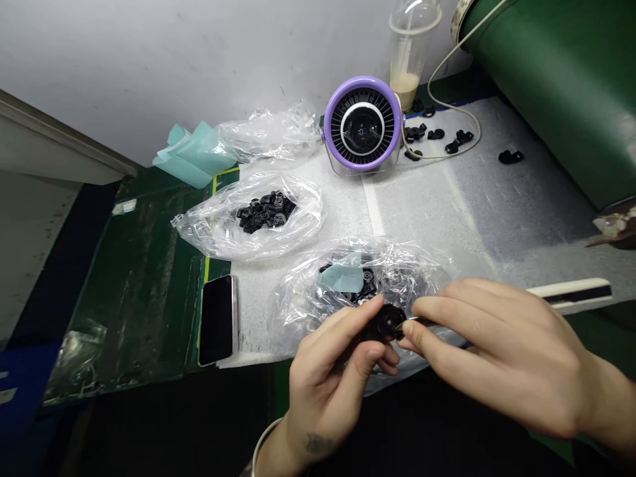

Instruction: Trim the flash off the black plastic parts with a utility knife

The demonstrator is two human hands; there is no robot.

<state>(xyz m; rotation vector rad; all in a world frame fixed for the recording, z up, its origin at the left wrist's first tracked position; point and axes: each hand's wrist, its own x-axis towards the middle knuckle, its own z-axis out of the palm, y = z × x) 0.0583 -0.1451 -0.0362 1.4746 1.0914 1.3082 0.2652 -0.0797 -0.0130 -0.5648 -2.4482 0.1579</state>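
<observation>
Holding black part, fan display illegible

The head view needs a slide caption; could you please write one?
Left hand holds a round black part, right hand a thin tool at it, by a clear plastic bag.

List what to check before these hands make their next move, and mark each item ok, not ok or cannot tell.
1. Left grip holding the black part: ok, pinched between thumb and fingers.
2. Right grip holding the slim object: ok, pinched close to the part.
3. Exact contact of its tip with the part: cannot tell, too small.
4. Near bag contents fully visible: not ok, a teal piece covers some.
5. Loose black parts gathered: not ok, scattered beside the purple fan.
6. Phone clear of both hands: ok.
</observation>
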